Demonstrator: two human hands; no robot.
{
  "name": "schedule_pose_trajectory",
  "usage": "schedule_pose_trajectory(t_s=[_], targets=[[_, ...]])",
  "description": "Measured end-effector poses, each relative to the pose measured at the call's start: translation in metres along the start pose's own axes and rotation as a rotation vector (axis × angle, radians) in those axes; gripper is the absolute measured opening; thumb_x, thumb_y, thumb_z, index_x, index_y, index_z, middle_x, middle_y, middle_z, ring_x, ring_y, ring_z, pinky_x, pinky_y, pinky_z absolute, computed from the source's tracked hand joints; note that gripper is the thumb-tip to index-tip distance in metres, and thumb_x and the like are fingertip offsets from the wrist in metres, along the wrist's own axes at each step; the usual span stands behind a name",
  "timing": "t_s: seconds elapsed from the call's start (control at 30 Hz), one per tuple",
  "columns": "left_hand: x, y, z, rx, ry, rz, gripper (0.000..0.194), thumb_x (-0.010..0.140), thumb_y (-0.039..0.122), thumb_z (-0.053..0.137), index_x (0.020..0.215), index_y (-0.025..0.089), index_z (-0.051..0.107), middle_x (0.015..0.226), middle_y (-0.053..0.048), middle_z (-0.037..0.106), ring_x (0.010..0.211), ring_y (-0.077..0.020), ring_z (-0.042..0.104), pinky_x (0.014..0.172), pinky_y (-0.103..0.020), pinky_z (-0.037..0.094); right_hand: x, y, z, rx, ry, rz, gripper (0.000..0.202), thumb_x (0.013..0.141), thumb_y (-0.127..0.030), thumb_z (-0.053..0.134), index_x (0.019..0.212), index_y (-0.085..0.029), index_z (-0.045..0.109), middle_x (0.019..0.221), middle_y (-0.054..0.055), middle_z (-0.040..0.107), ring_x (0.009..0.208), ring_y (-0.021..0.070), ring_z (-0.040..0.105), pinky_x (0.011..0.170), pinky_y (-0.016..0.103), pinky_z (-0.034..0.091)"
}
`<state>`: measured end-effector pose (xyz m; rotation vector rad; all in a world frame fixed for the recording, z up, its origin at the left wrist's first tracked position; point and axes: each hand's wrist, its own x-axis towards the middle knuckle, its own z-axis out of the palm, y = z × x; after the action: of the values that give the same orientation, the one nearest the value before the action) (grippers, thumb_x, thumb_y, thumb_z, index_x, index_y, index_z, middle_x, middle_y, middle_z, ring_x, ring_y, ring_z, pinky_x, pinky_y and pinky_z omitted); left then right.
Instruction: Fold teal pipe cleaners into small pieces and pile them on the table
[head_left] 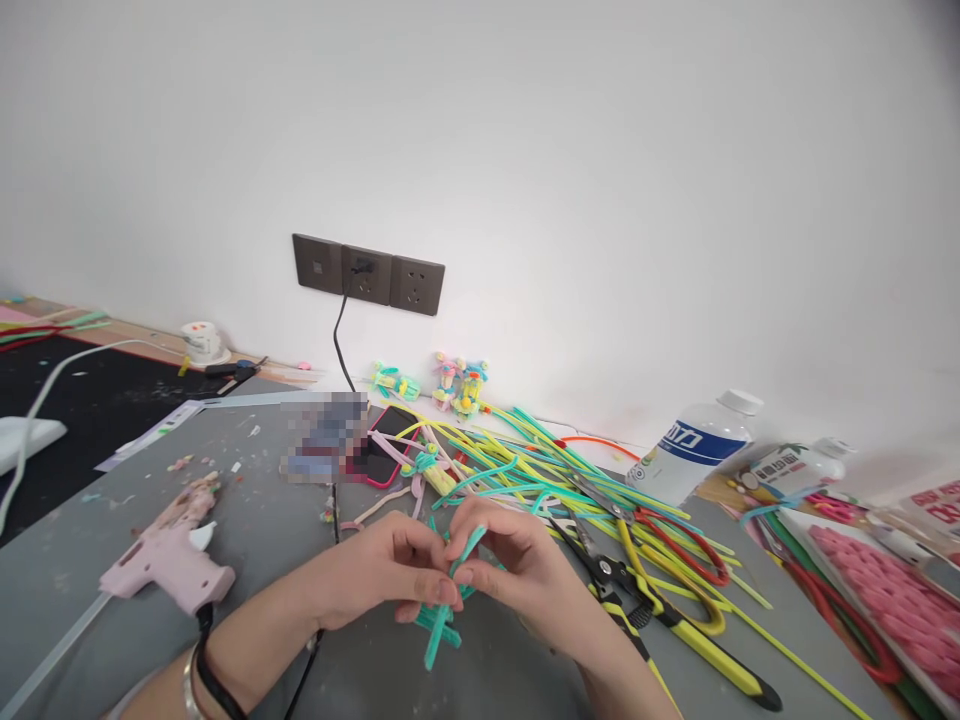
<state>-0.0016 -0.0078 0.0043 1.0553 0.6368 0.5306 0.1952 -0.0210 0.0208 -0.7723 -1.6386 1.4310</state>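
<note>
Teal pipe cleaner pieces (438, 632) are held between my two hands, low in the middle of the view. My left hand (401, 572) pinches them with thumb and fingers, the thumb lying over the crossing pieces. From the right, my right hand (510, 560) grips a teal end (472, 543) that slants upward between thumb and forefinger. The fingertips of both hands nearly meet, and parts of the pieces are hidden behind them. Just beyond my hands lies a small teal, yellow and pink pipe cleaner figure (426, 464).
Yellow and teal pipe cleaners (525, 450) spread behind and right, with pliers (607, 570) and red-handled scissors (701, 545) on them. A pink glue gun (169, 560) lies left. Bottles (694, 445) stand back right. Small finished figures (469, 385) sit by the wall near a phone (384, 445).
</note>
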Motion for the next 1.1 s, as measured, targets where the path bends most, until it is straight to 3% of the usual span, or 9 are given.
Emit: schedule_pose_trajectory(t_s=[0.1,0.37,0.57,0.7,0.93,1.1], targets=[[0.001,-0.001,-0.002,0.010,-0.003,0.013,0.033,0.067,0.042,0.088,0.068,0.012,0.077,0.058,0.000,0.062,0.046,-0.0046,0.043,0.046,-0.019,0.035,-0.001,0.003,0.002,-0.010,0.051,-0.013,0.015,0.089,-0.036,0.073,0.085,-0.022,0.071,0.084,0.003,0.061,0.082,0.0184,0.056,0.076,0.030,0.045],[0.004,-0.004,-0.002,-0.019,0.070,-0.009,0.041,0.063,0.046,0.090,0.071,0.013,0.066,0.055,0.001,0.063,0.046,-0.0100,0.060,0.040,-0.018,0.034,0.003,0.008,0.002,-0.075,0.102,-0.044,0.015,0.090,-0.034,0.071,0.082,-0.021,0.066,0.088,0.004,0.061,0.084,0.0199,0.059,0.074,0.030,0.046],[0.004,-0.003,-0.003,-0.031,0.082,0.024,0.042,0.067,0.046,0.088,0.069,0.014,0.061,0.053,0.004,0.058,0.048,-0.0091,0.061,0.042,-0.017,0.033,0.003,0.007,0.007,-0.263,0.169,-0.203,0.011,0.092,-0.023,0.066,0.082,-0.022,0.062,0.085,0.003,0.064,0.083,0.0196,0.060,0.079,0.032,0.047],[0.005,-0.002,-0.002,-0.046,0.135,0.065,0.045,0.066,0.049,0.089,0.067,0.014,0.059,0.051,0.006,0.056,0.048,-0.0084,0.061,0.043,-0.016,0.033,0.001,0.007,0.009,-0.436,0.199,-0.322,0.013,0.092,-0.013,0.063,0.083,-0.022,0.060,0.084,0.002,0.063,0.081,0.0169,0.060,0.073,0.027,0.047],[0.004,0.002,0.001,-0.129,0.196,0.158,0.046,0.060,0.051,0.091,0.065,0.013,0.066,0.051,-0.001,0.068,0.045,-0.0063,0.057,0.044,-0.014,0.037,-0.002,0.005,0.011,-0.521,0.216,-0.439,0.019,0.089,-0.004,0.061,0.090,-0.023,0.064,0.091,0.003,0.066,0.082,0.0159,0.065,0.074,0.026,0.051],[0.003,0.002,-0.001,-0.201,0.242,0.173,0.043,0.057,0.045,0.094,0.062,0.013,0.066,0.054,-0.001,0.071,0.051,-0.0101,0.067,0.046,-0.015,0.045,-0.002,0.005,0.010,-0.613,0.196,-0.500,0.020,0.090,-0.003,0.059,0.094,-0.021,0.065,0.095,0.007,0.065,0.084,0.0167,0.067,0.072,0.027,0.052]])
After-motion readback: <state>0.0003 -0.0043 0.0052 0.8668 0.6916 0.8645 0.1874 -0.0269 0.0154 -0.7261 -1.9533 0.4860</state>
